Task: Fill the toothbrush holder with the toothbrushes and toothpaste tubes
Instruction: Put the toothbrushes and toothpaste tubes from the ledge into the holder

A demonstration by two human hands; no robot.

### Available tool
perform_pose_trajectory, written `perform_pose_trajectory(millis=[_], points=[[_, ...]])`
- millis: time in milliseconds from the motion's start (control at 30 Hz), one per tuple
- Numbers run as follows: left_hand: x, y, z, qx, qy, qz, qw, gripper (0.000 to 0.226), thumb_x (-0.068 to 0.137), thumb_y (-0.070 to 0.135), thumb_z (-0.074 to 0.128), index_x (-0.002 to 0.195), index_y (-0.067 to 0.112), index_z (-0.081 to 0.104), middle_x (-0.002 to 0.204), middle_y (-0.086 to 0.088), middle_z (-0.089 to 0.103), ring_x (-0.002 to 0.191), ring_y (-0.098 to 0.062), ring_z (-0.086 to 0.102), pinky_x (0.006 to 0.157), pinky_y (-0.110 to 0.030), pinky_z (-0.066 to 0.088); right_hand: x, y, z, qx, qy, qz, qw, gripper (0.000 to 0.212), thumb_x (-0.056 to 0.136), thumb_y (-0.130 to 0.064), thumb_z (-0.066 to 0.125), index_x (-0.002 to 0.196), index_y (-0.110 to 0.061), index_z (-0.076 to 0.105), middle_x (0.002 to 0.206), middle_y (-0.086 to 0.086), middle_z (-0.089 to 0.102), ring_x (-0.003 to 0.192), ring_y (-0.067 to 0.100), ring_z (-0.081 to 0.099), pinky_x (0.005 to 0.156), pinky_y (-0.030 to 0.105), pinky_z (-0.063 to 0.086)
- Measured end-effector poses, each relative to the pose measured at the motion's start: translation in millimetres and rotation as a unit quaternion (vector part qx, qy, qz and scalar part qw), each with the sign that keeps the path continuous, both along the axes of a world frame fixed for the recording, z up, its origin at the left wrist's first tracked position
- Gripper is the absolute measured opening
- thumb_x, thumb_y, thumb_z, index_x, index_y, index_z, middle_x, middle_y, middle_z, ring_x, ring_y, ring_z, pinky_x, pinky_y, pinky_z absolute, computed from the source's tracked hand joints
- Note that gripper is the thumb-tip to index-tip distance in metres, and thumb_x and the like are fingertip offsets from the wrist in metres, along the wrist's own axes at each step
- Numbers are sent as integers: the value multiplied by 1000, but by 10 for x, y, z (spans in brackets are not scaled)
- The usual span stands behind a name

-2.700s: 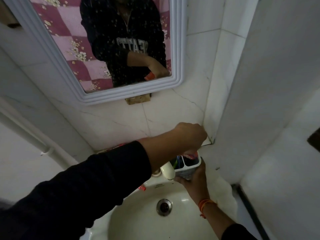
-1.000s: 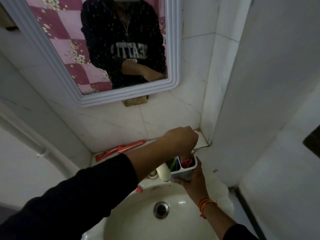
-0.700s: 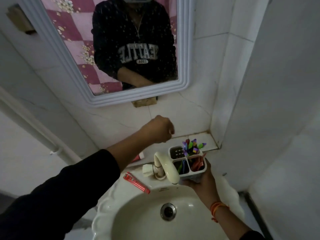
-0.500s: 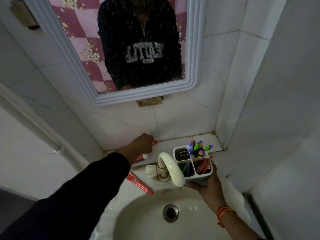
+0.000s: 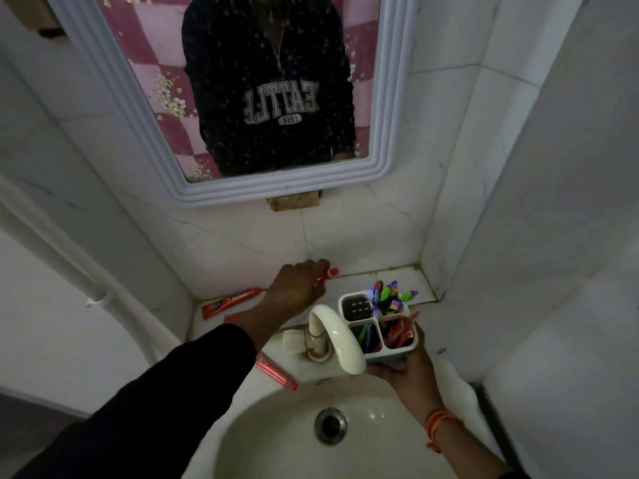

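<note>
My right hand (image 5: pixel 404 369) holds the white four-compartment toothbrush holder (image 5: pixel 397 350) from below, just right of the tap. Its back right compartment has several colourful toothbrushes (image 5: pixel 389 295); its front right one has red toothpaste tubes (image 5: pixel 397 331); its front left one has green and blue items. My left hand (image 5: pixel 294 292) rests on the tiled ledge with its fingers closed on a red toothpaste tube (image 5: pixel 328 274), whose cap end sticks out to the right. Another red tube (image 5: pixel 231 302) lies on the ledge to the left. A third red tube (image 5: pixel 275 371) lies on the basin rim.
A cream tap (image 5: pixel 337 340) curves over the white basin (image 5: pixel 276 444), hiding part of the holder. A white-framed mirror (image 5: pixel 380 133) hangs above the ledge. A white tiled wall (image 5: pixel 518 236) closes in on the right. A white pipe (image 5: pixel 76 264) runs down the left.
My left hand left the holder and moved left and down to the ledge, where it closed on a red tube. The holder in my right hand stayed by the tap.
</note>
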State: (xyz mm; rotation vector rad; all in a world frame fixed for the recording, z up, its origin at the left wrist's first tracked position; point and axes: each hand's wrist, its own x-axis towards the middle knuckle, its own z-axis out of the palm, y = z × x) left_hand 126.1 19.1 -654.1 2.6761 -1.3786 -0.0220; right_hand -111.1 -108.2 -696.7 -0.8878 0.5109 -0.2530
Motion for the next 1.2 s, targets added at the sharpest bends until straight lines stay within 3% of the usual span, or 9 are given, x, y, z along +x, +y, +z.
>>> perform_pose_trajectory(millis=[200,300,433,533,633,767,867,967,1200], points=[[-355,-255,1218,96,57,-71,991,39,87,45,72,123,31,69,96,7,70,85,-11,67,76,-34,57,-8,26,-26,54,-14,-28,998,39,107,-26,40,102,-37,77,113,10,76,100,36,73,77,68,57],[-612,-377,1599,196,82,-70,975,34,79,38,83,107,22,76,88,7,76,74,-7,73,76,-29,61,-13,30,-77,16,7,-34,999,28,104,-18,51,114,-32,72,121,12,72,113,41,65,83,74,52],[-1004,-510,1573,283,29,-104,953,35,80,43,80,94,11,76,79,4,74,79,-12,68,81,-34,61,-69,-24,-191,-290,52,-10,955,89,58,-4,96,133,-21,53,127,4,68,122,25,63,94,54,58],[-1219,-555,1414,275,-7,-102,956,30,81,36,80,90,10,69,68,2,51,79,-17,62,71,-34,59,-74,-26,-337,-347,76,-2,935,106,44,-18,99,136,-28,46,130,-2,65,124,19,62,101,53,54],[-1229,-523,1387,249,55,-80,964,23,87,34,72,89,11,68,72,1,58,79,-18,62,67,-31,54,-69,2,-303,-330,75,-11,941,99,49,-10,98,131,-36,48,130,-2,63,122,19,61,93,44,59],[-909,-279,1535,106,211,-19,971,23,90,29,71,105,15,79,100,1,79,93,-13,73,88,-29,57,-58,24,-138,-165,35,-39,985,60,87,20,62,114,-34,58,118,1,67,94,7,73,57,22,61],[-589,90,1370,39,144,39,988,22,93,24,65,108,15,78,108,-2,78,100,-17,72,95,-31,56,-60,19,-112,-131,27,-26,991,56,94,19,51,109,-33,62,101,-8,76,84,-1,74,54,24,61],[-387,519,971,120,77,80,987,21,89,16,64,103,14,79,104,-8,78,101,-25,72,90,-29,56,-73,6,-146,-118,17,-23,993,63,90,24,54,110,-35,63,108,-5,73,88,2,74,55,30,62],[-423,1110,-80,329,72,65,939,46,77,15,81,121,24,72,124,1,70,116,-22,64,89,-33,56,-61,-22,-273,-200,11,-6,980,93,61,25,81,129,-25,43,124,-1,59,100,-9,64,69,10,57]])
